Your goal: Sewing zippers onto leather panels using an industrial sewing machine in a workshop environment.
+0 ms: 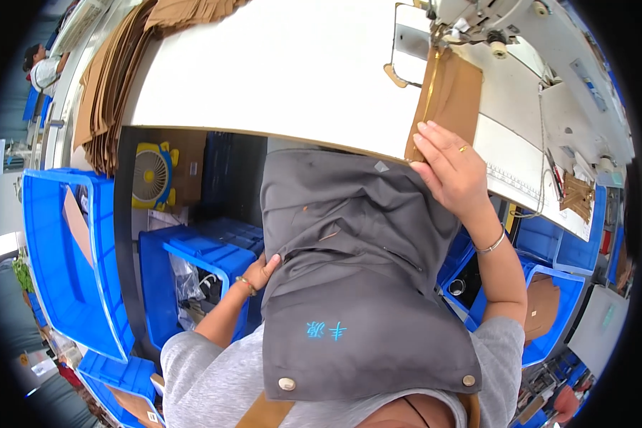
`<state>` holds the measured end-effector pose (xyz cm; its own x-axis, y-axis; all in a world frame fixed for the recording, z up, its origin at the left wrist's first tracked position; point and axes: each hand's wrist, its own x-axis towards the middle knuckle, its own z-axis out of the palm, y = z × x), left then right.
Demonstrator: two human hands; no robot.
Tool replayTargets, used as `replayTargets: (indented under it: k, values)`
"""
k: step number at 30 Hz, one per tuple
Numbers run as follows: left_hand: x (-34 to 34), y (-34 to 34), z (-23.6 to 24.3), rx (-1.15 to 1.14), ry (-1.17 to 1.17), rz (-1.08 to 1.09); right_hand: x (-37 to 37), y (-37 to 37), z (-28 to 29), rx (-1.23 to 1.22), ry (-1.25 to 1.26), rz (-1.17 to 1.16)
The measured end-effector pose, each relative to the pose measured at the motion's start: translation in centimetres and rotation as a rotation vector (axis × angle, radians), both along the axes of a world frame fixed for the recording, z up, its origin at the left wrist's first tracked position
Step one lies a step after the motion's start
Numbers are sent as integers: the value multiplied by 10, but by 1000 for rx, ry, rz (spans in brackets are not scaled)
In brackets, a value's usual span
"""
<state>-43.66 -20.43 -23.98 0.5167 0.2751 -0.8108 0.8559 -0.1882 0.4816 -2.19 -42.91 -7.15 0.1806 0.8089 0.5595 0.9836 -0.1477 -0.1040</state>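
Note:
A flat brown piece [458, 89], leather or cloth, lies on the white sewing table with its far end under the sewing machine's head [442, 32]. A narrow gold strip [433, 89], which looks like a zipper, runs along its left side. My right hand [453, 171] grips the near end at the table's front edge, fingers on top and thumb low at the corner. Down by my lap, my left hand [262, 271] rests against the dark grey apron [364, 250]; its thumb shows, while the other fingers are mostly hidden.
Brown cut pieces [107, 93] hang in a thick stack over the table's left end. Blue bins [71, 264] stand at left, under the table and at right. A yellow-blue fan [153, 175] sits below the tabletop. A chain [542, 157] dangles at right. Another person [44, 71] is far left.

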Motion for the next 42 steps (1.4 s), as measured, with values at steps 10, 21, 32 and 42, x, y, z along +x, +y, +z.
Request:
replayTargets:
  k: [10, 21, 32, 42]
  values:
    - [84, -26, 139, -7, -575, -74, -1, 1, -2, 1, -4, -12]
    - [169, -76, 74, 297, -593, -787, -1, 1, -4, 45, -6, -23]
    - [232, -59, 30, 656, -718, -670, 0, 0, -3, 100, 20, 14]
    - [203, -69, 37, 660, -609, -706, -1, -1, -3, 120, 21, 16]
